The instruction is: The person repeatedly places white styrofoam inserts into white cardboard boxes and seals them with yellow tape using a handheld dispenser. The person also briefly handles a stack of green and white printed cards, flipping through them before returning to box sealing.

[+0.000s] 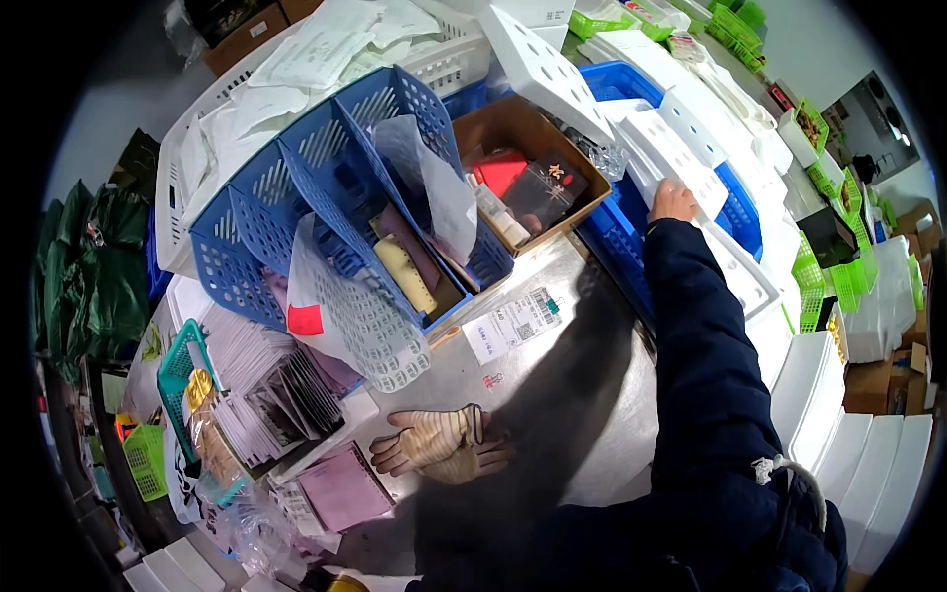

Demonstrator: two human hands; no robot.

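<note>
My right arm, in a dark blue padded sleeve, reaches to the far right. There my right hand (pixel 674 200) is closed on the edge of a white foam box lid (pixel 675 148) with round holes, its fingertips partly hidden. Blue plastic crates (pixel 619 222) stand beside and beneath the foam pieces. My left hand is out of view. On the metal table lies a pair of cream knitted gloves (pixel 434 444), one overlapping the other. A printed label slip (pixel 503 331) rests beyond them, close to an open cardboard box (pixel 592 202) holding a red packet and a dark box.
A blue divided basket (pixel 237 286) with paper and plastic bags stands at the middle left. Nearer are a stack of cards (pixel 261 395), a teal basket (pixel 181 370) and pink pads (pixel 345 486). Packed white bags (pixel 321 44) fill a white crate behind.
</note>
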